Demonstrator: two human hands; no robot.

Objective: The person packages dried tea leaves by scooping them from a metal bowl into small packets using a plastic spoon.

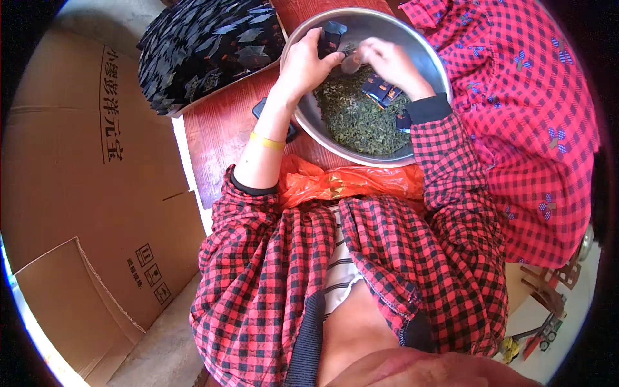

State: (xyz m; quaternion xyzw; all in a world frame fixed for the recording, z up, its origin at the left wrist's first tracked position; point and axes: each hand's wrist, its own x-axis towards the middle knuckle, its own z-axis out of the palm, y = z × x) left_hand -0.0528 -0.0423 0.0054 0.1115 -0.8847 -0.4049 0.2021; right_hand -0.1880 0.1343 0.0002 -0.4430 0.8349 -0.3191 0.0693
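A large metal bowl (441,71) holds a bed of dried green leaves (361,122). My left hand (306,64), over the bowl's left side, is closed on a small black packet (331,37) that stands upright. Close beside it, my right hand (390,61) pinches what looks like a small spoon (351,62), blurred by motion, with its bowl near the packet's lower part. On the leaves under my right wrist lie several dark packets (382,90) with orange print. Another packet (403,121) rests by my right cuff.
Many black packets (213,48) fill a box at the upper left. A dark phone-like object (260,108) lies on the red wooden table (216,142), partly behind my left forearm. Orange plastic (348,183) lies before the bowl. A large carton (71,180) stands left; checked cloth (529,129) hangs right.
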